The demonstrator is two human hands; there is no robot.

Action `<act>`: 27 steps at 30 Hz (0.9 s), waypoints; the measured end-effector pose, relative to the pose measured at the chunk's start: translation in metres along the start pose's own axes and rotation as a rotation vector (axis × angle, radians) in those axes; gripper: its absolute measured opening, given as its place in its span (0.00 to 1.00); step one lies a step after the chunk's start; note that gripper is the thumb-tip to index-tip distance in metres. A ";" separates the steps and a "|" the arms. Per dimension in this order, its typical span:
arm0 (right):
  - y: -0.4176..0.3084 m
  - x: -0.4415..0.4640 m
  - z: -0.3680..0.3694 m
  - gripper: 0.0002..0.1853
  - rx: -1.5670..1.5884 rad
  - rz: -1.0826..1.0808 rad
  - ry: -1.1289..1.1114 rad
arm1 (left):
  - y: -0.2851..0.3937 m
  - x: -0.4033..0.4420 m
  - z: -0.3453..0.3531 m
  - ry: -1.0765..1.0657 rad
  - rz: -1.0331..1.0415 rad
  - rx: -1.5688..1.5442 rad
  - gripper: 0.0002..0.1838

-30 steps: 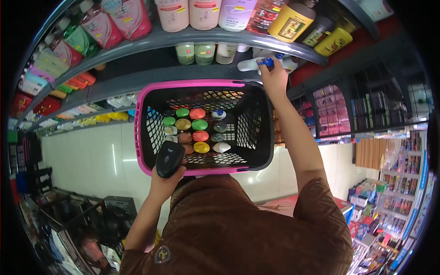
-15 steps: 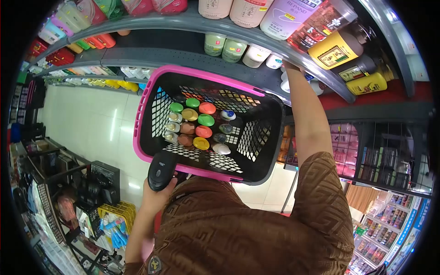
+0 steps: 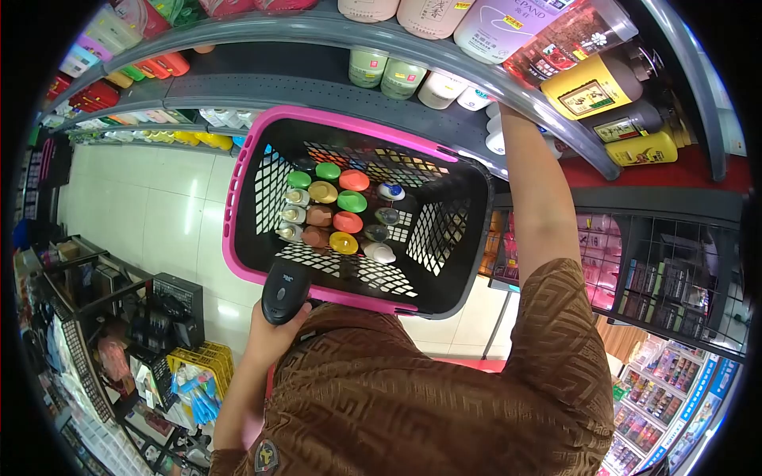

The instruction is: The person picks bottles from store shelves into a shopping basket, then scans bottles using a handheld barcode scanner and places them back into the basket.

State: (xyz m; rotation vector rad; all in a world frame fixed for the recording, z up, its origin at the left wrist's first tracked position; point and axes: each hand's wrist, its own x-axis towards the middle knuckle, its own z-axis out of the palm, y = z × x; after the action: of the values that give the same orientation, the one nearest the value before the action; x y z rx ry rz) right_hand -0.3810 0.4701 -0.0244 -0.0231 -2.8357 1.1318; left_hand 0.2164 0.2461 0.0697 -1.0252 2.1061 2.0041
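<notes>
My left hand (image 3: 271, 335) is wrapped round the handle of a black barcode scanner (image 3: 286, 292), at the near left corner of a black basket with a pink rim (image 3: 357, 129). Inside the basket, several bottles stand upright in rows. Their tops are green (image 3: 352, 201), red (image 3: 348, 222), yellow (image 3: 343, 243), brown (image 3: 319, 215) and white (image 3: 381, 252). My right arm stretches forward to the lower shelf, among white bottles (image 3: 441, 90). Only the wrist end of my right hand (image 3: 514, 119) shows; its fingers are hidden under the upper shelf's edge.
A curved grey shelf edge (image 3: 381, 33) runs above the reaching arm, carrying large pump bottles (image 3: 589, 87). Green-labelled bottles (image 3: 403, 78) stand on the lower shelf. A yellow crate (image 3: 208, 361) and display racks are at left; a wire rack (image 3: 671, 274) stands at right.
The view has shifted slightly, so the basket and scanner appear a little further left. My right arm is still stretched into the shelf; my left hand keeps hold of the scanner.
</notes>
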 end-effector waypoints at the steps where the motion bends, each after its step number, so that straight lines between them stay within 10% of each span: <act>1: -0.005 -0.003 -0.001 0.23 0.017 0.025 -0.014 | -0.004 0.001 -0.001 -0.021 0.007 0.005 0.12; 10: -0.034 -0.050 -0.018 0.20 0.177 0.285 -0.133 | -0.002 0.013 -0.013 -0.056 0.018 0.062 0.11; 14: -0.025 -0.185 -0.017 0.06 0.313 -0.334 0.280 | -0.003 0.026 -0.030 -0.151 -0.032 0.038 0.11; 19: -0.002 -0.302 0.042 0.11 -0.200 -0.165 -0.490 | -0.003 0.044 -0.047 -0.246 0.030 0.033 0.13; 27: 0.104 -0.326 0.133 0.31 -0.364 0.237 -0.518 | 0.014 0.071 -0.097 -0.422 0.075 0.152 0.13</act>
State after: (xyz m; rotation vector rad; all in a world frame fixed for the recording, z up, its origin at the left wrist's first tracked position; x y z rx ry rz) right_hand -0.0695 0.4387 -0.2171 -0.1068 -3.5506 0.7108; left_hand 0.1919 0.1274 0.0632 -0.4548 2.0445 1.8511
